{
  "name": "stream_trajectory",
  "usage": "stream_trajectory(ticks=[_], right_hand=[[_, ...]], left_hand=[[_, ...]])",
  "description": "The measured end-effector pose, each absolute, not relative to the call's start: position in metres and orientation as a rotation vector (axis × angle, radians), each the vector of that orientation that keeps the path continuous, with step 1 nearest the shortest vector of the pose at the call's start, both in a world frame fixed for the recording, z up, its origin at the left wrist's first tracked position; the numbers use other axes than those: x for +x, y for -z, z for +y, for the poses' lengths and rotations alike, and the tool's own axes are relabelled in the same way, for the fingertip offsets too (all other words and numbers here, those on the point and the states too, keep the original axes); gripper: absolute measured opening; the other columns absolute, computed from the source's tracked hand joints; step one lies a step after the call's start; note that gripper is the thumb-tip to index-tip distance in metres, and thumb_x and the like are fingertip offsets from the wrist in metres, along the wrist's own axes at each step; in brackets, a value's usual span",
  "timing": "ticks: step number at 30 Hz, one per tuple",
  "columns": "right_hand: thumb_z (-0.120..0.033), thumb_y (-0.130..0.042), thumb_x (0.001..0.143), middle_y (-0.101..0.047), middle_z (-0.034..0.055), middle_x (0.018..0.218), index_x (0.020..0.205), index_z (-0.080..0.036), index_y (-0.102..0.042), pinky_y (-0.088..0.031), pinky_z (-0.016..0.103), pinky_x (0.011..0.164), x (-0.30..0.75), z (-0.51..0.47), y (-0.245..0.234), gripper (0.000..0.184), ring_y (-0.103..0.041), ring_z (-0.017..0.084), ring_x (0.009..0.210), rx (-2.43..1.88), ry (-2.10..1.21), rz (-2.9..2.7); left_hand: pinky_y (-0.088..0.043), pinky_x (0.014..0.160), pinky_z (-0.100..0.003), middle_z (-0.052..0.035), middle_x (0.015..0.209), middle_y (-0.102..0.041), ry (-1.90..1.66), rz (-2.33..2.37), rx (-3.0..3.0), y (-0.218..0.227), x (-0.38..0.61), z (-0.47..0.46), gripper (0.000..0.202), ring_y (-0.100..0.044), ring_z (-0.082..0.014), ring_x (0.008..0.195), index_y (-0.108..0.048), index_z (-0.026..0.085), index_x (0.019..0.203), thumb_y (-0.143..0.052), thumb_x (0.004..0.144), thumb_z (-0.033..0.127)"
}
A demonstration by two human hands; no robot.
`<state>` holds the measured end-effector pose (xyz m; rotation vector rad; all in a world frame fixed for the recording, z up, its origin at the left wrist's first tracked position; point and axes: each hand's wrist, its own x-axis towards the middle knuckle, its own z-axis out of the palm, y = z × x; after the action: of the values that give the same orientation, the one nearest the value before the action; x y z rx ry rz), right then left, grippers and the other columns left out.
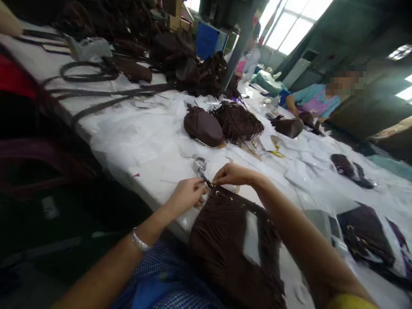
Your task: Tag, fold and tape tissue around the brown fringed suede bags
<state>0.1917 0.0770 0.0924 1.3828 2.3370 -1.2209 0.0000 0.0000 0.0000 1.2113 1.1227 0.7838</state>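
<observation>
On table point(149, 182) edge before you: bag point(219, 240). Your L hand point(186, 194) curled, hold unclear; R hand point(236, 174) fingertips pinched at its top corner. Prob. soft, floppy, lightish; grip eyelet band point(224, 194), prob. stiffer.

Glare burns the far windows point(298, 33) to white, with bright panels point(404, 93) upper right; the counter point(156, 169) reads pale, the floor point(48, 262) sinks into shadow. Softness blurs detail (two patches are pixelated), and the edges look stretched.
</observation>
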Motion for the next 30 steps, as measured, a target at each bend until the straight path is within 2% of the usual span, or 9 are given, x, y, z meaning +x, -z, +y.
stream_trajectory(ticks=[3, 7, 10, 12, 17, 22, 24, 27, 30], right_hand=[[-0.041, -0.069, 0.075, -0.073, 0.0020, 0.076, 0.094, -0.017, -0.080, -0.045, 0.024, 0.064, 0.195, 0.079, -0.089, 0.033, -0.058, 0.013, 0.066, 1.407, 1.268, 2.258], [-0.047, -0.072, 0.073, -0.068, 0.0022, 0.071, 0.094, -0.015, -0.080, -0.046, 0.022, 0.059, 0.197, 0.079, -0.086, 0.039, -0.053, 0.011, 0.063, 1.468, 1.424, 2.140], [-0.048, -0.074, 0.072, -0.068, 0.0024, 0.071, 0.092, -0.015, -0.079, -0.049, 0.022, 0.060, 0.198, 0.077, -0.086, 0.039, -0.056, 0.012, 0.066, 1.491, 1.527, 2.083], [-0.047, -0.075, 0.072, -0.069, 0.0029, 0.072, 0.092, -0.015, -0.079, -0.050, 0.022, 0.061, 0.198, 0.076, -0.088, 0.038, -0.058, 0.012, 0.067, 1.498, 1.585, 2.056], [-0.044, -0.073, 0.075, -0.072, 0.0039, 0.080, 0.095, -0.017, -0.079, -0.049, 0.021, 0.059, 0.198, 0.070, -0.092, 0.034, -0.061, 0.012, 0.069, 1.483, 1.587, 2.083], [-0.036, -0.071, 0.074, -0.070, 0.0005, 0.072, 0.089, -0.017, -0.078, -0.043, 0.020, 0.055, 0.194, 0.066, -0.094, 0.025, -0.060, 0.012, 0.065, 1.455, 1.547, 2.190], [-0.031, -0.070, 0.074, -0.069, -0.0012, 0.068, 0.083, -0.016, -0.076, -0.043, 0.021, 0.058, 0.191, 0.064, -0.095, 0.019, -0.058, 0.011, 0.062, 1.413, 1.552, 2.251], [-0.027, -0.069, 0.073, -0.071, -0.0012, 0.073, 0.084, -0.016, -0.071, -0.045, 0.023, 0.065, 0.184, 0.059, -0.100, 0.016, -0.062, 0.012, 0.066, 1.411, 1.518, 2.315], [-0.024, -0.071, 0.072, -0.074, 0.0002, 0.079, 0.090, -0.017, -0.067, -0.046, 0.024, 0.066, 0.178, 0.051, -0.109, 0.019, -0.066, 0.016, 0.072, 1.474, 1.282, 2.401]], left_hand=[[-0.057, 0.047, -0.025, -0.0091, 0.093, -0.071, -0.847, 1.066, 1.096, -0.003, 0.006, -0.002, 0.031, -0.070, -0.0160, 0.065, -0.060, 0.013, 0.117, -0.059, 0.088, 0.024], [-0.058, 0.053, -0.024, -0.0098, 0.103, -0.070, -0.951, 0.974, 0.978, -0.009, 0.012, -0.002, 0.023, -0.071, -0.0181, 0.080, -0.057, 0.015, 0.104, -0.065, 0.083, 0.020], [-0.050, 0.047, -0.018, -0.0095, 0.104, -0.070, -0.993, 0.995, 0.935, -0.012, 0.014, -0.001, 0.026, -0.070, -0.0168, 0.080, -0.053, 0.017, 0.102, -0.068, 0.081, 0.019], [-0.045, 0.046, -0.016, -0.0094, 0.105, -0.070, -1.021, 1.023, 0.909, -0.013, 0.013, 0.001, 0.031, -0.069, -0.0146, 0.078, -0.052, 0.017, 0.107, -0.068, 0.081, 0.017], [-0.048, 0.056, -0.019, -0.0091, 0.101, -0.070, -1.007, 0.967, 0.843, -0.015, 0.007, 0.004, 0.049, -0.066, -0.0140, 0.081, -0.053, 0.015, 0.122, -0.072, 0.077, 0.014], [-0.053, 0.070, -0.025, -0.0081, 0.102, -0.070, -0.949, 0.821, 0.763, -0.015, 0.000, 0.004, 0.049, -0.066, -0.0151, 0.086, -0.061, 0.013, 0.113, -0.081, 0.067, 0.014], [-0.054, 0.073, -0.026, -0.0075, 0.099, -0.070, -0.959, 0.803, 0.757, -0.015, -0.002, 0.003, 0.047, -0.066, -0.0152, 0.086, -0.062, 0.013, 0.108, -0.083, 0.066, 0.016], [-0.055, 0.073, -0.028, -0.0069, 0.096, -0.070, -0.959, 0.799, 0.756, -0.014, -0.003, 0.003, 0.044, -0.067, -0.0155, 0.085, -0.062, 0.013, 0.103, -0.083, 0.065, 0.019], [-0.055, 0.073, -0.028, -0.0058, 0.093, -0.070, -0.963, 0.788, 0.742, -0.014, -0.004, 0.003, 0.042, -0.067, -0.0152, 0.082, -0.062, 0.013, 0.098, -0.085, 0.064, 0.021]])
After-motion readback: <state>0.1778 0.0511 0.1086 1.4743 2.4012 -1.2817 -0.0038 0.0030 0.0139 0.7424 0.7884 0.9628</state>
